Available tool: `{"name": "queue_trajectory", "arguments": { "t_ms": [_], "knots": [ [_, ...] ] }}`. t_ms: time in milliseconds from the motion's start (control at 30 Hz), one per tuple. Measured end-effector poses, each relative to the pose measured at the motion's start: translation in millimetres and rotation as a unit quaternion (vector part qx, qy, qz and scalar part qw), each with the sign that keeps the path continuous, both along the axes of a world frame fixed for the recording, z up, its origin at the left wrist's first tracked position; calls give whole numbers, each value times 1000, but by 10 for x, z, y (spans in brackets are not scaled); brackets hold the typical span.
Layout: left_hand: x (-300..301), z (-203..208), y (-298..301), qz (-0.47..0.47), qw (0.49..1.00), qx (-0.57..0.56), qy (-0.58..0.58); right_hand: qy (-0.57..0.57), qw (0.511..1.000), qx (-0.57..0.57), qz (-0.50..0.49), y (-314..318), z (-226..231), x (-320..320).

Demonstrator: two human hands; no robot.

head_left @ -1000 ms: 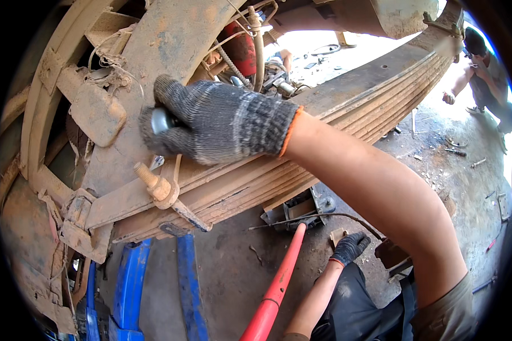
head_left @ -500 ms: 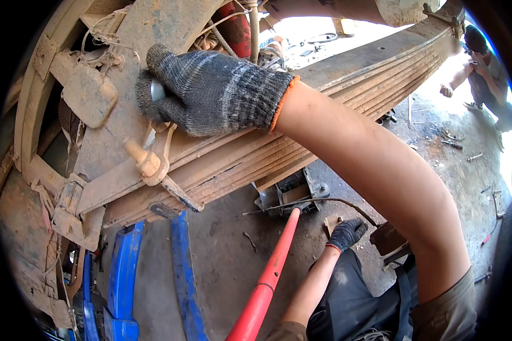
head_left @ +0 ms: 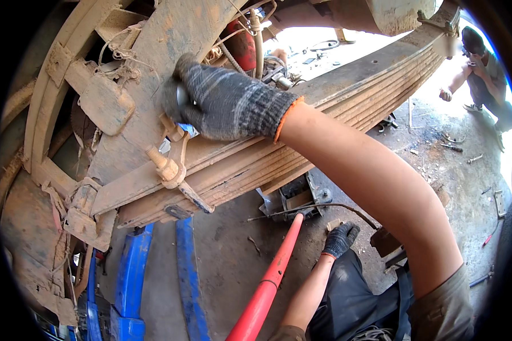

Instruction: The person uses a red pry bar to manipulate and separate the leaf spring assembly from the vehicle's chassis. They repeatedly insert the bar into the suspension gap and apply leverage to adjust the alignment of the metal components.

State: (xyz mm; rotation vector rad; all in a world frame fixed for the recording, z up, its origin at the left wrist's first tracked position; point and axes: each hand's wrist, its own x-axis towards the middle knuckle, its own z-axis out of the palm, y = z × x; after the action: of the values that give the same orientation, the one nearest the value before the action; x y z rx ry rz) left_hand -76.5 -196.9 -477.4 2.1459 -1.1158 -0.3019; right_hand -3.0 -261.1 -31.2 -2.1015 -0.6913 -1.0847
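Fingers (head_left: 186,66) grip a silvery piece (head_left: 182,95) above the littered floor (head_left: 224,267).

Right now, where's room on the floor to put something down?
Grey floor between the red pole and right blue beam looks mostly bare, with one thin scrap; a narrower strip lies between that beam and the next beam. It's crowded farther right, among scattered small things, and by the left hand, near a tan block.

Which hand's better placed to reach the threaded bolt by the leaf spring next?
Right, likely: the right hand is near the threaded bolt, though gripping a silvery metal piece. The left hand is by the knee, much farther off.
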Motion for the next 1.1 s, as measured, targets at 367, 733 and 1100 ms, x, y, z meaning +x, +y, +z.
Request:
{"name": "queue_trajectory", "arguments": {
  "t_ms": [367,733,1100],
  "knots": [
    [-598,202,1003,114,853,-352,369,-9,996,-65,62,27,-39,156],
    [-634,986,2514,418,825,-348,152,48,984,-126,114,-16,-1,-58],
    [-102,2581,3541,366,782,-373,-339,27,994,-77,68,43,79,-59]
  ]
}}
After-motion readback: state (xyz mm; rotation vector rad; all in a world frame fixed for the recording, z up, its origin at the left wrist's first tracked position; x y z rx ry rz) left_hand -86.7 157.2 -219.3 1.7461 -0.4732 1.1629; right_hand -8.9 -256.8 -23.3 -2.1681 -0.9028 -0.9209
